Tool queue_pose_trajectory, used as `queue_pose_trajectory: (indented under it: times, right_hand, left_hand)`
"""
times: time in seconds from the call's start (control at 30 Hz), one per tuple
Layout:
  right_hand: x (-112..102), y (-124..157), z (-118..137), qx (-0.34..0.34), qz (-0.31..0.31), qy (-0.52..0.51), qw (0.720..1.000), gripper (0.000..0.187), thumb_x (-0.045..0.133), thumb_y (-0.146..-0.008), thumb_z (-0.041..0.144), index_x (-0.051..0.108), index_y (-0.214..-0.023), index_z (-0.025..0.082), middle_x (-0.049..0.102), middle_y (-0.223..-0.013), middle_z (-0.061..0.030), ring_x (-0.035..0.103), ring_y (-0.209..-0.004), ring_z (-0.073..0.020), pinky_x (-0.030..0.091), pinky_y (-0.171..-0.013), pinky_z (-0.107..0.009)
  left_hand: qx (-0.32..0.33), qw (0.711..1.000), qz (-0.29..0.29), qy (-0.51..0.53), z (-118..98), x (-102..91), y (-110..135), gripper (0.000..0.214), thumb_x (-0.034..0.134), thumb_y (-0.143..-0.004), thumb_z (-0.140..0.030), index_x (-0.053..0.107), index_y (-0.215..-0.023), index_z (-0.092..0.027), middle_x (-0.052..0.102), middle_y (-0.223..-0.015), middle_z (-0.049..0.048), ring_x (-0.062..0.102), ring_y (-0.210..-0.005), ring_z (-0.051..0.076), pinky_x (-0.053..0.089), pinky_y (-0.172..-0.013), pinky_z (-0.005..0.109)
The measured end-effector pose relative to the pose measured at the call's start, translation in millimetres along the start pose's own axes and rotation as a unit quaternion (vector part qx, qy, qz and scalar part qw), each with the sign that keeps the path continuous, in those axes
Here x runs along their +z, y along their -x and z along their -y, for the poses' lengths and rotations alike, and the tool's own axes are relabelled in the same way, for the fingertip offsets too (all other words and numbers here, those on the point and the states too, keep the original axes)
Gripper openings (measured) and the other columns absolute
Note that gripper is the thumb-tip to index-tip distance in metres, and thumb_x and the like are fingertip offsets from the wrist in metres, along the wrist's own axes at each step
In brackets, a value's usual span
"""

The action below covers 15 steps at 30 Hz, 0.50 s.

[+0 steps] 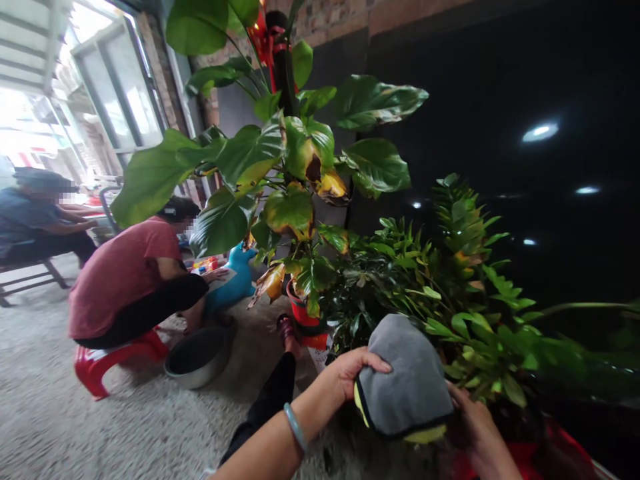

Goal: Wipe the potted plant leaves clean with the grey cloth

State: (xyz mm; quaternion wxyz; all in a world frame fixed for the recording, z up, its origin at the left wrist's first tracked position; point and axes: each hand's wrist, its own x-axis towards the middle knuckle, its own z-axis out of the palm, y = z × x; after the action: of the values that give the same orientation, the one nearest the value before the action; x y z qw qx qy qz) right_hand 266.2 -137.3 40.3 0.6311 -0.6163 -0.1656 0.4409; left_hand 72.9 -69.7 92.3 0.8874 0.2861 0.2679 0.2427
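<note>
right hand point(475, 427) mostly hidden behind grey cloth point(405, 380), its wrist cut by bottom edge, left hand point(347, 370) fingers tucked under cloth, red pot point(307, 320) half covered by leaves.

A grey cloth point(404, 377) with a dark bound edge and a yellow-green underside is being held up in the near middle of the scene, just in front of the low leafy plant point(450, 293). It is hanging folded and rounded, its yellow side peeking out along the bottom edge.
</note>
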Motion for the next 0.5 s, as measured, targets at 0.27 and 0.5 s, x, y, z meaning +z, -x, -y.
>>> queue_pose_trajectory:
  times: [0.27, 0.5]
  right_hand:
    - [15, 24, 31, 0.016, 0.024, -0.133, 0.991, 0.043, 0.084, -0.032, 0.033, 0.06, -0.064, 0.019, 0.068, -0.055, -0.0016, 0.049, -0.039, -0.0112, 0.041, -0.037, -0.024]
    - [3, 13, 14, 0.06, 0.047, -0.098, 0.992, 0.045, 0.087, -0.031, 0.037, 0.055, -0.057, 0.02, 0.059, -0.043, 0.0014, 0.05, -0.035, -0.0137, 0.038, -0.034, -0.025]
  left_hand:
    - [0.105, 0.992, -0.014, 0.072, -55, 35.5, -20, 0.027, 0.064, -0.058, -0.006, 0.07, -0.084, -0.007, 0.074, -0.068, 0.0058, 0.068, -0.06, 0.017, 0.052, -0.075, 0.028]
    - [0.003, 1.0, 0.012, -0.019, -3, -8.1, 6, 0.044, 0.06, -0.047, -0.003, 0.071, -0.09, -0.008, 0.076, -0.071, 0.0076, 0.069, -0.063, 0.022, 0.051, -0.064, 0.03]
